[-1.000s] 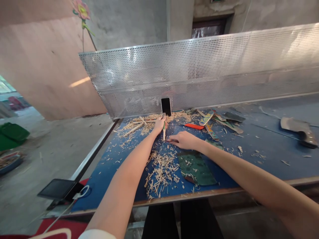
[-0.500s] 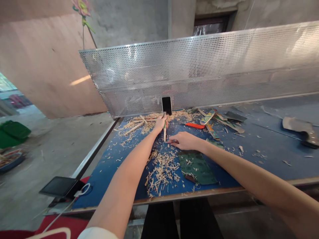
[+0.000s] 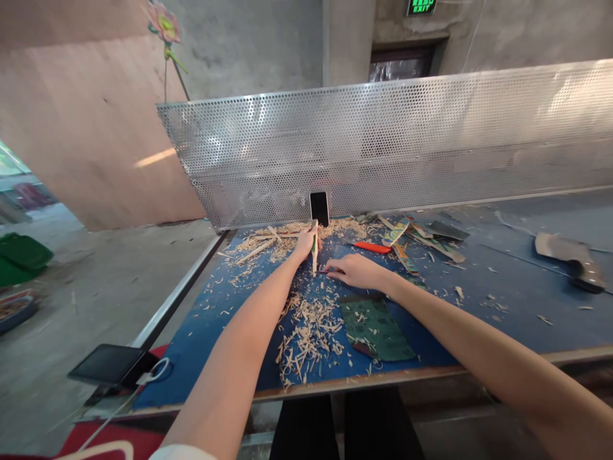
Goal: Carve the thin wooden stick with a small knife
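My left hand [image 3: 305, 243] is closed around a narrow wooden stick [image 3: 315, 260] with a green patch. The stick points down towards me, its pale lower end bare. Just right of that end, my right hand [image 3: 357, 271] pinches a small thin tool [image 3: 323, 272], too small to tell its kind; it reaches to the stick's tip. Curled wood shavings [image 3: 311, 332] lie heaped below both hands. A dark green sheet [image 3: 377, 327], sprinkled with shavings, is under my right forearm. Beyond my right hand lies an orange-red handled tool [image 3: 372, 247].
A phone [image 3: 319, 209] leans on the perforated metal panel [image 3: 297, 147] along the back. Painted wood pieces [image 3: 433, 243] lie right of centre, a curved brownish piece [image 3: 567, 252] at far right. A black tablet-like screen [image 3: 111, 365] with a cable sits at the left corner.
My view has tilted up a little, bringing a green exit sign into sight. My right hand has drawn slightly to the right from the stick's end; my left hand keeps its grip.
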{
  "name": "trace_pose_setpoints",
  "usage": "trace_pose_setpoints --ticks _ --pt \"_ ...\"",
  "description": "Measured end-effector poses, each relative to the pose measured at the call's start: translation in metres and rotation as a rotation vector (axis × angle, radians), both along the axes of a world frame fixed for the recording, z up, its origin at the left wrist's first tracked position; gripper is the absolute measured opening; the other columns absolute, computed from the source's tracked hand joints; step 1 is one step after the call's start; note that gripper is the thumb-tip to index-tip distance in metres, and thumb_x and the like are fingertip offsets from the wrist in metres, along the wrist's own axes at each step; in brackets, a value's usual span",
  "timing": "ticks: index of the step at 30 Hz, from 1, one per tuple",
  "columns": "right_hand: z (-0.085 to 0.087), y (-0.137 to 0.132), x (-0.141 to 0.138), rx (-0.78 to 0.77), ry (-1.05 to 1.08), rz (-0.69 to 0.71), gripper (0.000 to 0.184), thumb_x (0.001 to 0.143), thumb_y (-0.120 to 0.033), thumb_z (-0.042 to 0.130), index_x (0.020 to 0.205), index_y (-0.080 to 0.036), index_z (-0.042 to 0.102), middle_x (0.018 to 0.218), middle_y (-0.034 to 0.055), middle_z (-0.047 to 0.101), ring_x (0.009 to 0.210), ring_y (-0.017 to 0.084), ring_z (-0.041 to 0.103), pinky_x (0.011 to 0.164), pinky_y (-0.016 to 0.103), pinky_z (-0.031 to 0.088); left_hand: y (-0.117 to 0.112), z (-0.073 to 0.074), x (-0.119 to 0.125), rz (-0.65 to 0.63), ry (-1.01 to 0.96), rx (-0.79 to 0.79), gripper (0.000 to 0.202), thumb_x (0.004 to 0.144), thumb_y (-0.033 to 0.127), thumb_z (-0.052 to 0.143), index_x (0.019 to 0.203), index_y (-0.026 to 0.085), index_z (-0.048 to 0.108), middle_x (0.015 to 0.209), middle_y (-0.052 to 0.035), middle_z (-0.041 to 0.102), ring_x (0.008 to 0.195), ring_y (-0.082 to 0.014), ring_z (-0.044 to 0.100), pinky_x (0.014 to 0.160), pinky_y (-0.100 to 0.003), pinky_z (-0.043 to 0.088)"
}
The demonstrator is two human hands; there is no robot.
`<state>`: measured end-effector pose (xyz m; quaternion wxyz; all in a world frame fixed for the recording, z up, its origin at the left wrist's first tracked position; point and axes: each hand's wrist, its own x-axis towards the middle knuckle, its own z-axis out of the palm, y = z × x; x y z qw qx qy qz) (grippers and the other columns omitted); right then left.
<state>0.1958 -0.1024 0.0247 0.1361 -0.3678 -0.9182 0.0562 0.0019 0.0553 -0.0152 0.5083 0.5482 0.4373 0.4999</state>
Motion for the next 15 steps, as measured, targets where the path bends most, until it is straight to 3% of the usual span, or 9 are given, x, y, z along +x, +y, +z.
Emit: trace_pose_setpoints --ticks 4,8,15 --pt "-0.004 0.002 -0.001 0.018 0.011 0.015 0.033 0.113 -0.037 0.056 0.133 -0.029 0.081 0.103 0.007 0.086 0.092 0.025 0.077 0.082 0.033 0.05 0.001 -0.001 -0.001 -0.024 -0.016 0.024 0.04 0.109 0.057 0.061 0.095 0.02 0.067 0.054 0.0006 0.059 0.041 -0.0159 0.056 0.043 -0.026 0.039" --pt "-0.007 0.003 -0.002 0.045 0.029 0.021 0.034 0.113 -0.037 0.056 0.133 -0.032 0.082 0.106 0.0059 0.087 0.093 0.024 0.078 0.083 0.032 0.051 -0.002 0.001 0.001 0.034 0.011 0.025 0.046 0.104 0.064 0.067 0.093 0.02 0.067 0.054 0.0014 0.058 0.042 -0.0159 0.057 0.045 -0.027 0.04" --pt "-0.014 0.002 -0.009 0.055 0.055 -0.052 0.031 0.112 -0.038 0.056 0.126 -0.03 0.082 0.101 0.0065 0.086 0.088 0.023 0.076 0.078 0.031 0.047 -0.002 0.001 0.004 0.071 0.093 0.059 0.031 0.105 0.042 0.072 0.086 0.022 0.058 0.053 0.0048 0.057 0.042 -0.0119 0.053 0.048 -0.024 0.04"
